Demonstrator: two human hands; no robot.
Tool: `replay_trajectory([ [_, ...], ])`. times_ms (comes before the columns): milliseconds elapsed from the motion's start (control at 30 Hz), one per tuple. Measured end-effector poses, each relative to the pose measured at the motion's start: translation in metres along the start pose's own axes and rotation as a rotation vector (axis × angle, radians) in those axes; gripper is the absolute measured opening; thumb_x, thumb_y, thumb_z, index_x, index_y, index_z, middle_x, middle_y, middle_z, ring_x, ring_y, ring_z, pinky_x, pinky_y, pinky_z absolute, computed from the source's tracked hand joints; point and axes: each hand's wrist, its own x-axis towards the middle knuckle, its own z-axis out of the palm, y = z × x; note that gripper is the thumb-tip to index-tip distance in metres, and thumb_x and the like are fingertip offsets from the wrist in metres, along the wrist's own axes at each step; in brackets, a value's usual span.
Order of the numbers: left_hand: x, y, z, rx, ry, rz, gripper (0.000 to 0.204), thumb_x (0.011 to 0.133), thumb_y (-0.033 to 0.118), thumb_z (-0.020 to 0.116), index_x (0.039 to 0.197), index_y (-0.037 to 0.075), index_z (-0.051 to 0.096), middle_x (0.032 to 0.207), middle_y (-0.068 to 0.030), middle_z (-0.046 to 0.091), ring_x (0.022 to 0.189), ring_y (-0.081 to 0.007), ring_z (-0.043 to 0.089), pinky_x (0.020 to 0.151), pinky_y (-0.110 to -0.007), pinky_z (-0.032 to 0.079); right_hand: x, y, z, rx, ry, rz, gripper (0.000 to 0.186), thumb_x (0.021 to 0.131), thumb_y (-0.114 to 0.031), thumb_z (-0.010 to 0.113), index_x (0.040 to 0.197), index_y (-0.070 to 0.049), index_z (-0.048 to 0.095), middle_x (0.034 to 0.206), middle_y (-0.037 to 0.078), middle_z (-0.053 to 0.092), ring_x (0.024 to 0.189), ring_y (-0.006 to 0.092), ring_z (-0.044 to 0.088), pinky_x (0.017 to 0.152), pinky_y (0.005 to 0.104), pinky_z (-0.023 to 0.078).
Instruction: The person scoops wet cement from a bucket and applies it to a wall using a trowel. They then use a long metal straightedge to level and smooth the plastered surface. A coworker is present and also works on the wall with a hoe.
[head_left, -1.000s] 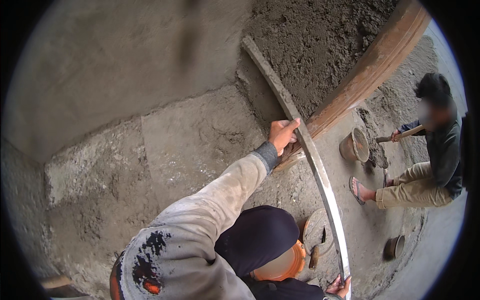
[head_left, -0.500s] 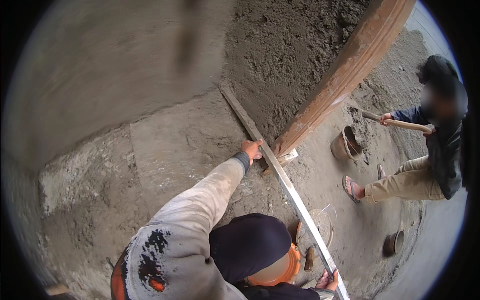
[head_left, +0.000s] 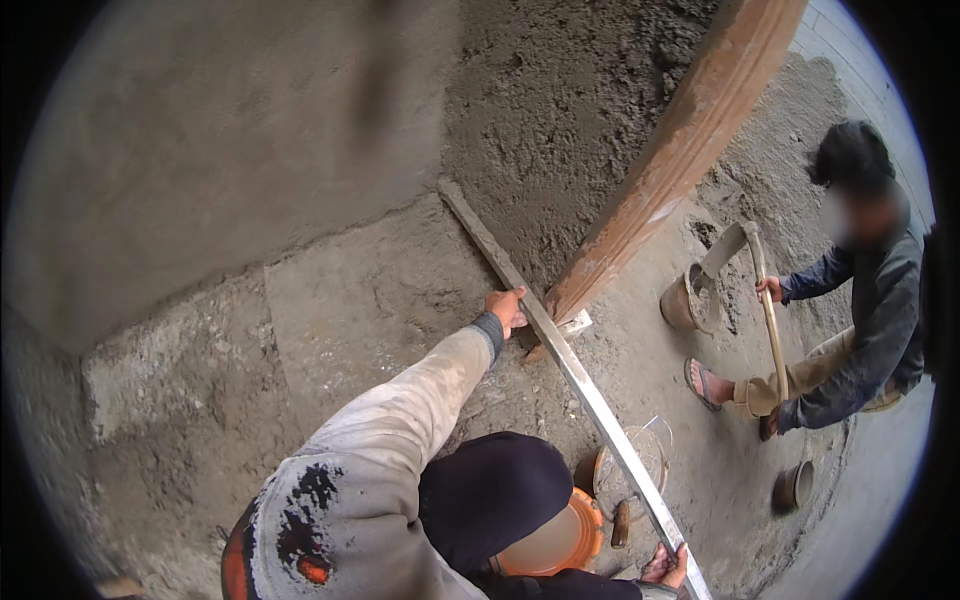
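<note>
We see one long metal straightedge (head_left: 560, 350) pressed against plastered wall (head_left: 300, 180). Left hand (head_left: 505, 308) fingers clenched on its middle; right hand (head_left: 665, 567) fingers grasping lower end. Two buckets (head_left: 685, 300) on floor (head_left: 720, 470) beside one co-worker (head_left: 860, 330).

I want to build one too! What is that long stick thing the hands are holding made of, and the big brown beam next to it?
The long straightedge looks like metal, likely aluminium: thin, silvery-grey, with a dull sheen and mortar smears. The left hand holds its middle and the right hand holds its lower end. The brown beam looks like wood: reddish-brown, with streaks like grain, dusted with cement.
</note>
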Motion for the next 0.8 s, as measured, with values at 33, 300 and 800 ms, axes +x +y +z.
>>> replay_trajectory([
  [33,0.0,0.012,0.0,0.007,-0.007,0.026,0.033,0.084,0.027,0.071,0.084,-0.003,0.057,0.059,-0.0078,0.052,0.047,-0.0174,0.055,0.047,-0.033,0.053,-0.004,-0.005,0.011,0.026,-0.036,-0.037,0.032,0.083,-0.033,0.071,0.103,-0.009,0.062,0.085,0.007,0.069,0.067,0.0112,0.067,0.043,0.0175,0.051],
  [300,-0.093,0.129,0.06,0.055,-0.217,0.304,0.033,0.087,0.028,0.066,0.087,-0.005,0.061,0.071,-0.0112,0.063,0.057,-0.0203,0.064,0.054,-0.033,0.056,-0.079,-0.094,0.034,0.056,0.044,-0.332,0.041,0.083,-0.04,0.071,0.109,-0.009,0.061,0.084,0.005,0.066,0.063,0.0056,0.063,0.044,0.0136,0.046],
  [800,-0.053,0.061,0.036,-0.028,-0.107,0.09,0.031,0.086,0.027,0.07,0.078,0.001,0.056,0.063,-0.011,0.057,0.046,-0.0171,0.054,0.044,-0.03,0.05,-0.078,-0.095,0.036,-0.025,0.056,-0.217,0.042,0.089,-0.039,0.064,0.117,-0.008,0.06,0.088,0.009,0.066,0.068,0.0176,0.06,0.051,0.0273,0.047],
])
